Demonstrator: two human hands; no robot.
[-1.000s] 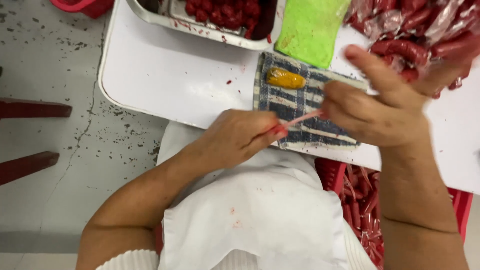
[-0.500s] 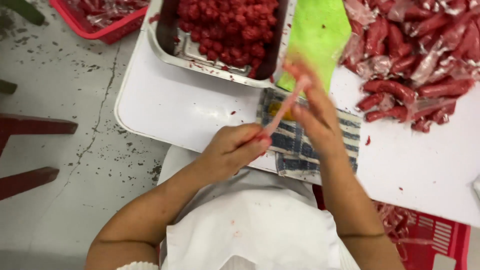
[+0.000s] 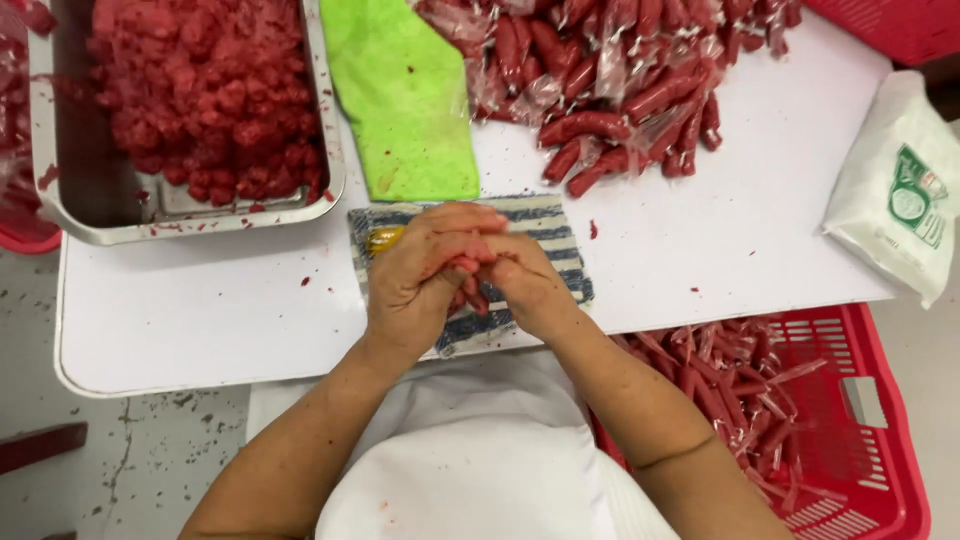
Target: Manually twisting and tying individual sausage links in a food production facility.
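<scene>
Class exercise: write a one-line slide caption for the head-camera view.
Both hands, left hand and right hand, press a red sausage piece together over a striped cloth beside a metal tray.

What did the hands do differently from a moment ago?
The right hand, lifted with fingers spread before, has come down and closed against the left hand. Both now clasp the thin red stick over the striped cloth, where earlier it was pinched and stretched between them. The metal tray, the green cloth and the wrapped red pieces stayed on the white table.
</scene>
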